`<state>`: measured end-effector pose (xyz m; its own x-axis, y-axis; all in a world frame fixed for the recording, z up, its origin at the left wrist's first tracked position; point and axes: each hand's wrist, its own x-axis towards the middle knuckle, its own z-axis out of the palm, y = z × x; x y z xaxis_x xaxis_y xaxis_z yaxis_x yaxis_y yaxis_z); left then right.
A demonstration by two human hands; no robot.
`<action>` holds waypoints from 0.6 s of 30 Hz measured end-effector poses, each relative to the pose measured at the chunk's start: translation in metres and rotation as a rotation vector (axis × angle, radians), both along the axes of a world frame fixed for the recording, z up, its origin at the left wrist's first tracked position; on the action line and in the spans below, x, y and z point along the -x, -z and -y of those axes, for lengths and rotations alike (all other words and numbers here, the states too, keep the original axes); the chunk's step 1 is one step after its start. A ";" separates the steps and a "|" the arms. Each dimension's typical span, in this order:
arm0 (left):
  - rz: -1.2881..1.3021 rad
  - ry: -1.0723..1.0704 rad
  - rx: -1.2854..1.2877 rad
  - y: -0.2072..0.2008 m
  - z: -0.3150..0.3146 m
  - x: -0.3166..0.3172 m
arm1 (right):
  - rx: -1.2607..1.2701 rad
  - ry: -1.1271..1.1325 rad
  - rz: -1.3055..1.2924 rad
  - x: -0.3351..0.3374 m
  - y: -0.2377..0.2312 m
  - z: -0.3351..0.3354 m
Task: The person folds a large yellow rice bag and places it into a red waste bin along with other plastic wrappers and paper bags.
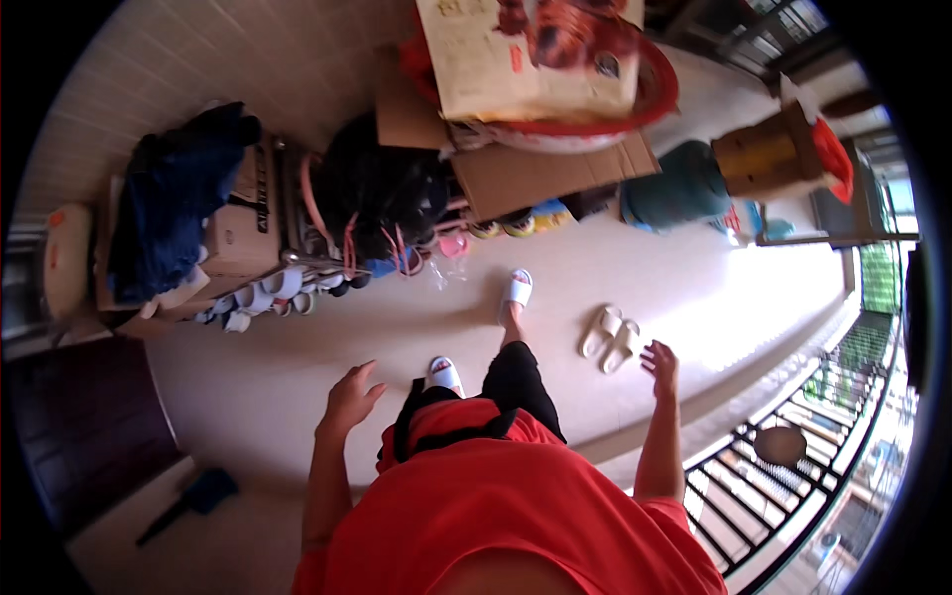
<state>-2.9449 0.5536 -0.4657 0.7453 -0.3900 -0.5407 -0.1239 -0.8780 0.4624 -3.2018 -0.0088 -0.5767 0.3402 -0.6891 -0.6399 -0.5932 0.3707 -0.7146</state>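
Observation:
Both of my arms hang out at my sides above the tiled floor. My left hand (351, 399) has its fingers apart and holds nothing. My right hand (661, 367) is empty too, with its fingers spread. Closest to the right hand, and lower down on the floor, lies a pair of beige slippers (611, 338). White slippers (518, 288) are on my feet, one foot ahead of the other.
Ahead, a flat printed box (535, 64) rests on a red-rimmed basin (659, 84) over cardboard. Shoes (268, 290) line the rack at left, near dark blue clothing (183, 198). A green gas cylinder (679, 185) stands ahead right. Black railing (754, 496) borders the right side.

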 end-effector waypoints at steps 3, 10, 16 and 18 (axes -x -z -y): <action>-0.094 0.138 -0.111 0.005 -0.024 0.016 | -0.194 0.007 -0.240 0.113 0.007 -0.077; -0.300 0.321 -0.255 0.014 -0.009 0.033 | -0.418 -0.207 -0.483 0.223 -0.012 -0.207; -0.211 0.338 -0.071 0.037 0.080 0.031 | -0.207 -0.211 -0.378 0.238 -0.017 -0.170; -0.171 0.411 -0.084 0.042 0.116 0.036 | -0.080 -0.228 -0.276 0.232 -0.021 -0.143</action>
<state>-2.9809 0.4374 -0.5077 0.4350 -0.5843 -0.6852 -0.3976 -0.8073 0.4360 -3.4341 0.1343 -0.5556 0.2869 -0.5594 -0.7776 -0.8334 0.2545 -0.4906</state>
